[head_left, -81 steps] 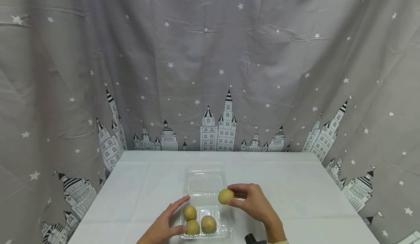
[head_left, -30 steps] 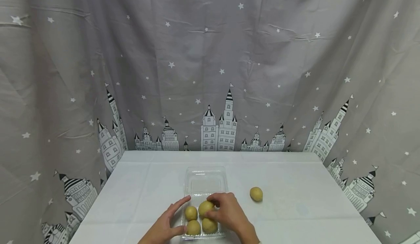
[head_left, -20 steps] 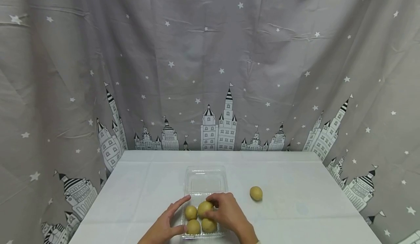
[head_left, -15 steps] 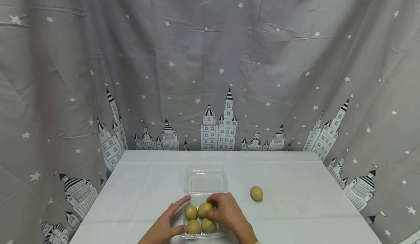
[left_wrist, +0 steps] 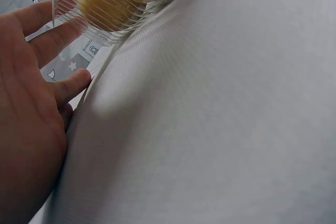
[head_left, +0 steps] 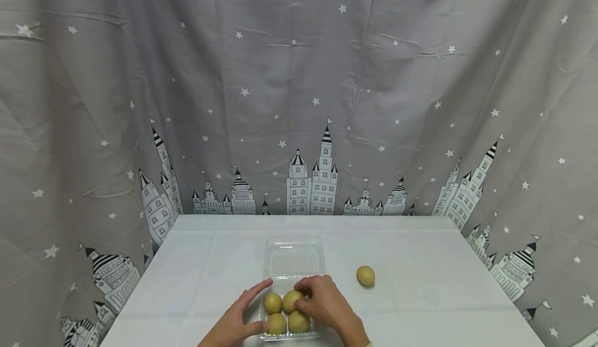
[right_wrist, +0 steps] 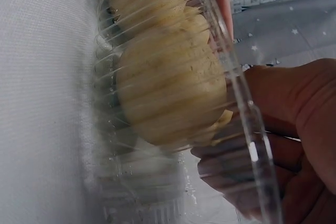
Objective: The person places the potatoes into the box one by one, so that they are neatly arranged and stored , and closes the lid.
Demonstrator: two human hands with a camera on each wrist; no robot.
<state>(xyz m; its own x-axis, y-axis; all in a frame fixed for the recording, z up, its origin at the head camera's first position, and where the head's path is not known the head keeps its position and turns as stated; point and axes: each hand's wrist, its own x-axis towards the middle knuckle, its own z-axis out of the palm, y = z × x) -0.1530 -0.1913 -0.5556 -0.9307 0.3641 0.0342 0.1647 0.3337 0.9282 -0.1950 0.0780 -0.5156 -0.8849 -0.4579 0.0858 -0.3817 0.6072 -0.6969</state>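
A clear plastic clamshell box [head_left: 314, 333] lies with its lid [head_left: 293, 258] folded back. Three potatoes sit in its base: one back left [head_left: 273, 303], one front left [head_left: 276, 324] and one front right [head_left: 299, 321]. My right hand [head_left: 323, 301] pinches a fourth, larger potato [head_left: 290, 300] between thumb and fingers at the back right of the base; the hand partly covers it. Against the box's left side rests my left hand [head_left: 238, 318], fingers extended and thumb near the front-left potato. Through the ribbed wall, the right wrist view shows potatoes [right_wrist: 168, 85] close up.
Another potato [head_left: 365, 276] lies on the white-covered table [head_left: 420, 305], to the right of the box. A grey curtain [head_left: 299, 77] with stars and castles hangs behind the table's far edge.
My right hand has carried the larger potato left and down, from above the box's right side into its back right corner. The loose potato on the table has come into sight.
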